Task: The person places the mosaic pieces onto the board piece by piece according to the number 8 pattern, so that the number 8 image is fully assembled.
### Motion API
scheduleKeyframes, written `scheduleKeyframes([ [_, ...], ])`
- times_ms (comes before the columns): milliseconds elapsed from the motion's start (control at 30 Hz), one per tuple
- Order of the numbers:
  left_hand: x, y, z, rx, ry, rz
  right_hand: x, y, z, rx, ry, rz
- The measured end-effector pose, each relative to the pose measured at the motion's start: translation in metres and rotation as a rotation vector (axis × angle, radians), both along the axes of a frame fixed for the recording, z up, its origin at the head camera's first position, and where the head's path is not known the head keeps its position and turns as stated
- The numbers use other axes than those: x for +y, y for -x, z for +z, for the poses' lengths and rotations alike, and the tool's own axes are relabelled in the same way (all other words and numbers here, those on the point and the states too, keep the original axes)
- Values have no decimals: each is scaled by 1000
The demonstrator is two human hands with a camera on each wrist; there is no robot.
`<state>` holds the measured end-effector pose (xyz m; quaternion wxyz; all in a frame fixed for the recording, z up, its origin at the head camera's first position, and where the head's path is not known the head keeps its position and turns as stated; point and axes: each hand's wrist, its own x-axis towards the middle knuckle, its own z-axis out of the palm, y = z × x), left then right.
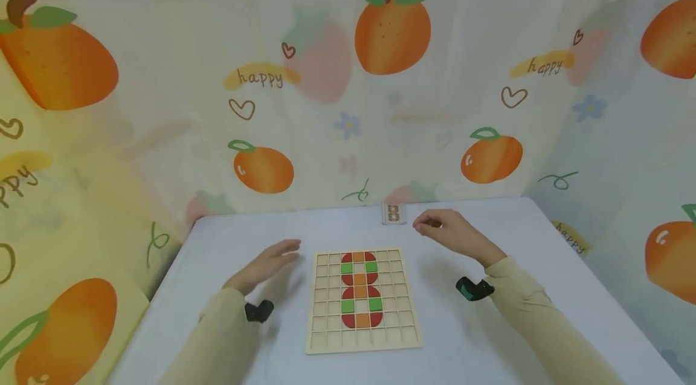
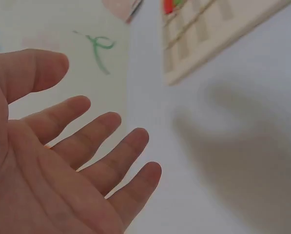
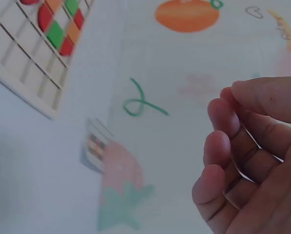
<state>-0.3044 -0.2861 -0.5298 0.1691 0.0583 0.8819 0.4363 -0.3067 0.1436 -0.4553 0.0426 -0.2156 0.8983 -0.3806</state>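
My left hand (image 1: 272, 261) hovers over the table left of a wooden grid board (image 1: 399, 318). In the left wrist view its palm and spread fingers (image 2: 106, 161) hold nothing. Down the board's middle runs a figure-eight pattern of red, orange and green tiles (image 1: 360, 291). Behind the board's far edge lies a small stack of cards (image 1: 394, 214), whose top card shows a similar pattern. To the right of that stack, my right hand (image 1: 454, 231) is raised with loosely curled fingers. In the right wrist view its thumb meets the index fingertip, with no object visible between them.
A white table (image 1: 462, 349) bears the board and cards. Behind and beside it hangs a pale curtain (image 1: 413, 149) printed with oranges, hearts and lettering. Each wrist carries a small black device, one on the left (image 1: 259, 311) and one on the right (image 1: 474, 289).
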Motion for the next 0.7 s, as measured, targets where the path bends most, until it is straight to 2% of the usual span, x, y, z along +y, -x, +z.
scheduleKeyframes([
  [167,-7,48,84,122,136,-109,6,34,41,66,-20,-35],
  [267,-3,68,131,147,225,-119,11,51,63,101,-56,-69],
  [367,1,83,171,232,345,-116,15,69,80,132,-90,-99],
  [433,4,87,192,295,440,-82,17,79,86,136,-113,-119],
  [500,6,92,209,387,530,-44,18,87,93,121,-120,-132],
  [533,7,94,216,405,575,-19,18,91,96,117,-124,-140],
  [600,8,97,227,432,620,20,18,97,100,110,-131,-160],
  [700,8,101,234,448,650,55,15,107,103,156,-138,-191],
])
